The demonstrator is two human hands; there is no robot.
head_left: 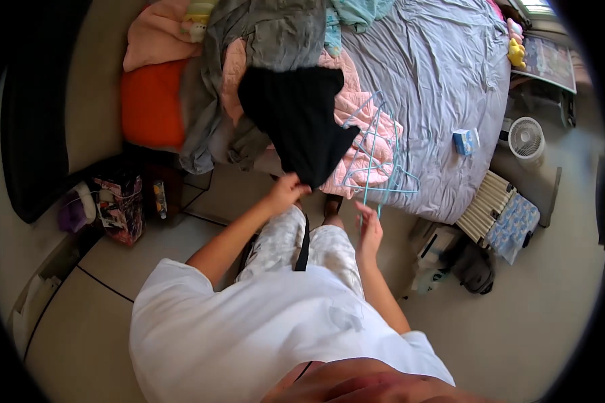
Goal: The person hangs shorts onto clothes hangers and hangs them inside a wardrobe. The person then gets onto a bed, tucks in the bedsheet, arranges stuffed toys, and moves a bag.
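A black garment (292, 117) lies spread over pink quilted bedding at the edge of the bed. My left hand (289, 193) is closed on its near edge, with the fingers pinching the cloth. Several light-blue clothes hangers (368, 158) reach from the pink bedding (380, 144) down to my right hand (370, 232). The fingers of that hand are bent around the hangers' near end. The black garment and the hangers lie side by side, and the garment's right corner comes close to the hanger frames.
The bed with a grey sheet (430, 87) carries grey bedding (286, 33), an orange cloth (151, 104) and a tissue pack (465, 142). A white fan (526, 140), a folded slatted item (487, 207) and a dark bag (474, 265) stand right. A patterned bag (119, 208) sits left.
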